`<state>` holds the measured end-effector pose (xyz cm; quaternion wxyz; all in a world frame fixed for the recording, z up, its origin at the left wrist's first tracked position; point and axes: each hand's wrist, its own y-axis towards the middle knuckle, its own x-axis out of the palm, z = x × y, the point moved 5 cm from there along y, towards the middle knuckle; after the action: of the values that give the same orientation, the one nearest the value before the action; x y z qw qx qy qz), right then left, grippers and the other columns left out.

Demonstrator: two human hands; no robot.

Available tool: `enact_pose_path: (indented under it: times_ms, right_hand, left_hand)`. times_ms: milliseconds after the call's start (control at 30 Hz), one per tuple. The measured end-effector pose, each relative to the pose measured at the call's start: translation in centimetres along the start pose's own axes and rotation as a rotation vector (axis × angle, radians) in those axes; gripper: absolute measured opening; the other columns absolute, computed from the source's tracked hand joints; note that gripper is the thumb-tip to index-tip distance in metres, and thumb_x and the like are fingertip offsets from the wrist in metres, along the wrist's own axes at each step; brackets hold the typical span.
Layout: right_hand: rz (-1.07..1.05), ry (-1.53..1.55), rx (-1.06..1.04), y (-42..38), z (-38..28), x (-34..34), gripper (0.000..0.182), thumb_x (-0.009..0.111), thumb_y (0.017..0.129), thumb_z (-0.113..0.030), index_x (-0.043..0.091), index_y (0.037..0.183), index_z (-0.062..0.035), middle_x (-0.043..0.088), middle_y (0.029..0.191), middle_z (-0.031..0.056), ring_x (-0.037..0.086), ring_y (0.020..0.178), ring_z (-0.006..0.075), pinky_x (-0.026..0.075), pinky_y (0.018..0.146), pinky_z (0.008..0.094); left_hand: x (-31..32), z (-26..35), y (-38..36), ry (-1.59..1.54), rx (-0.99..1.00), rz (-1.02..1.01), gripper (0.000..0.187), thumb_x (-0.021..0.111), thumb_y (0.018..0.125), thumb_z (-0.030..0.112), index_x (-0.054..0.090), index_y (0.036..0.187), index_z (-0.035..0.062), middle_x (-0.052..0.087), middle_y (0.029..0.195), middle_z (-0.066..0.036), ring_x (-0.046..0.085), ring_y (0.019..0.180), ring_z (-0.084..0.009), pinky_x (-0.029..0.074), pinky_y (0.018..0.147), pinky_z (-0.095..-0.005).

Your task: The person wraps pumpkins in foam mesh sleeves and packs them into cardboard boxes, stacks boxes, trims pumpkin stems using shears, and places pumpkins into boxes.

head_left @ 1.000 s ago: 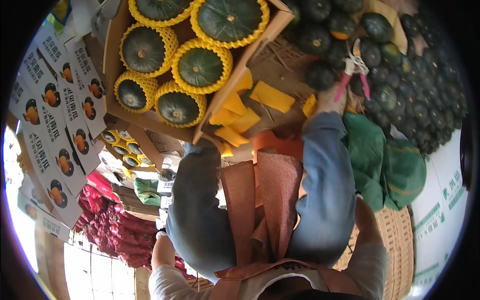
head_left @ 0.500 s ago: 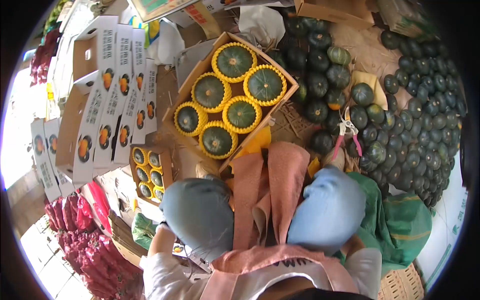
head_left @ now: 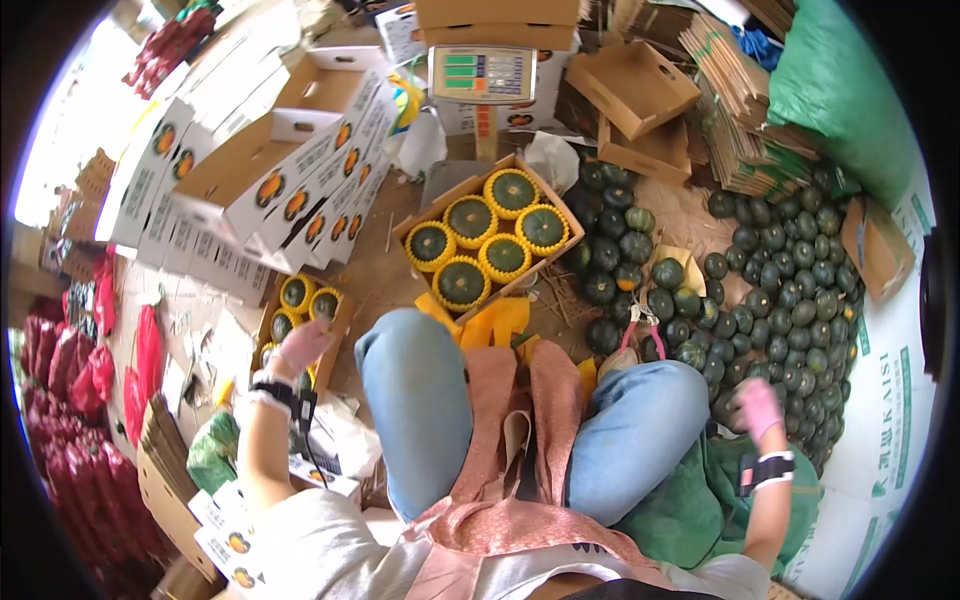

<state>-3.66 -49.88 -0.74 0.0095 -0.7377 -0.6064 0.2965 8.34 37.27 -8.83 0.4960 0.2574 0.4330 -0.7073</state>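
Note:
My left hand (head_left: 303, 347), in a pink glove, hovers over the edge of a smaller carton (head_left: 338, 335) of green squashes in yellow foam nets; its fingers look stretched out and nothing shows in them. Out to the right, my right hand (head_left: 758, 408), also pink-gloved, is smeared by motion near the heap of dark green squashes (head_left: 790, 330). Ahead of my knees, an open carton (head_left: 553, 258) holds several netted green squashes (head_left: 463, 284) on a scale. Pink-handled pruning shears (head_left: 641, 318) rest by my right foot, touched by neither hand.
White printed cartons (head_left: 310, 215) stand nested at left. The scale's display (head_left: 483, 75) rises behind the squash carton. Brown trays (head_left: 633, 88) and flattened cardboard (head_left: 740, 110) lie at back right. A green sack (head_left: 690, 490) lies beside my right knee; red net bags (head_left: 80, 440) fill the left.
Both hands have come up from beside my hips, the left toward the smaller carton, the right out toward the squash heap. My view has tilted up, showing the scale display.

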Motion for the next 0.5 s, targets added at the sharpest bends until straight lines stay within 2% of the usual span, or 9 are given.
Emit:
enact_pose_path:
  times_ms: [33,67,100,167,267,300,367,433,500]
  right_hand:
    - [0.103,0.052,0.231,-1.2,-8.0,-0.1,0.015,0.047,0.087,-0.014,0.050,0.101,-0.0108,0.053,0.072,0.0042,0.054,0.046,0.0174,0.044,0.036,0.0300]
    - [0.223,-0.145,0.049,-1.1,-13.0,-0.8,0.018,0.045,0.090,-0.018,0.047,0.107,-0.0132,0.054,0.076,0.0054,0.052,0.042,0.0139,0.038,0.032,0.0228]
    - [0.173,0.029,0.007,-1.6,-18.1,-0.4,0.023,0.045,0.091,-0.021,0.046,0.112,-0.0123,0.056,0.080,0.0073,0.051,0.042,0.0116,0.037,0.032,0.0192]
    - [0.106,0.051,-0.196,-3.1,-27.2,2.4,0.029,0.043,0.093,-0.021,0.044,0.120,-0.0120,0.058,0.083,0.0095,0.052,0.043,0.0115,0.036,0.033,0.0182]
    - [-0.034,0.089,-0.202,-3.5,-35.3,9.2,0.031,0.036,0.096,-0.018,0.041,0.125,-0.0109,0.059,0.085,0.0108,0.052,0.046,0.0103,0.035,0.034,0.0165]
    - [-0.124,0.129,-0.196,-2.7,-36.6,11.2,0.031,0.034,0.096,-0.018,0.041,0.126,-0.0108,0.059,0.085,0.0109,0.052,0.046,0.0097,0.035,0.035,0.0161]
    - [-0.329,0.190,-0.243,2.4,-34.9,15.9,0.025,0.036,0.096,-0.024,0.046,0.116,-0.0113,0.058,0.081,0.0093,0.053,0.049,0.0146,0.038,0.038,0.0198]
    - [-0.449,0.286,0.278,12.6,-27.4,23.7,0.034,0.051,0.088,-0.039,0.040,0.105,-0.0124,0.054,0.081,0.0099,0.059,0.058,0.0283,0.048,0.047,0.0379]
    - [-0.317,0.088,0.330,17.8,-22.0,29.1,0.061,0.064,0.080,-0.031,0.027,0.127,-0.0206,0.050,0.103,0.0175,0.061,0.068,0.0322,0.049,0.047,0.0383]
  left_hand:
    - [-1.8,3.4,-0.8,0.020,-0.026,-0.003,0.032,0.055,0.084,0.029,0.058,0.105,0.0058,0.063,0.094,-0.018,0.060,0.089,-0.0331,0.049,0.076,-0.0361]
    - [-3.6,6.9,-1.6,0.040,-0.052,-0.007,0.033,0.056,0.084,0.030,0.058,0.105,0.0055,0.062,0.097,-0.018,0.060,0.092,-0.0336,0.049,0.077,-0.0369]
    - [-4.6,9.1,-1.4,0.096,-0.137,-0.106,0.032,0.056,0.084,0.028,0.058,0.107,0.0062,0.062,0.098,-0.017,0.061,0.091,-0.0313,0.049,0.078,-0.0349]
    - [-4.4,9.1,0.3,0.092,0.077,-0.171,0.032,0.056,0.083,0.027,0.058,0.108,0.0070,0.063,0.097,-0.015,0.061,0.087,-0.0291,0.049,0.076,-0.0347]
    - [-3.5,10.2,3.5,0.172,0.060,-0.232,0.036,0.055,0.084,0.029,0.055,0.113,0.0075,0.064,0.095,-0.015,0.062,0.083,-0.0282,0.049,0.071,-0.0371]
    - [-2.4,11.0,4.6,0.170,0.018,-0.310,0.041,0.054,0.083,0.032,0.054,0.113,0.0046,0.060,0.106,-0.016,0.057,0.096,-0.0329,0.044,0.086,-0.0365]
    - [0.9,12.9,7.4,0.222,0.165,-0.342,0.042,0.052,0.084,0.037,0.055,0.111,0.0054,0.060,0.106,-0.017,0.057,0.098,-0.0332,0.044,0.085,-0.0389]
    - [4.4,12.5,10.7,0.076,0.197,-0.352,0.045,0.050,0.085,0.042,0.056,0.109,0.0042,0.060,0.104,-0.017,0.057,0.096,-0.0327,0.044,0.083,-0.0393]
    - [5.8,13.2,11.8,-0.177,0.133,-0.329,0.052,0.049,0.085,0.048,0.056,0.107,0.0015,0.061,0.102,-0.018,0.056,0.094,-0.0323,0.044,0.082,-0.0390]
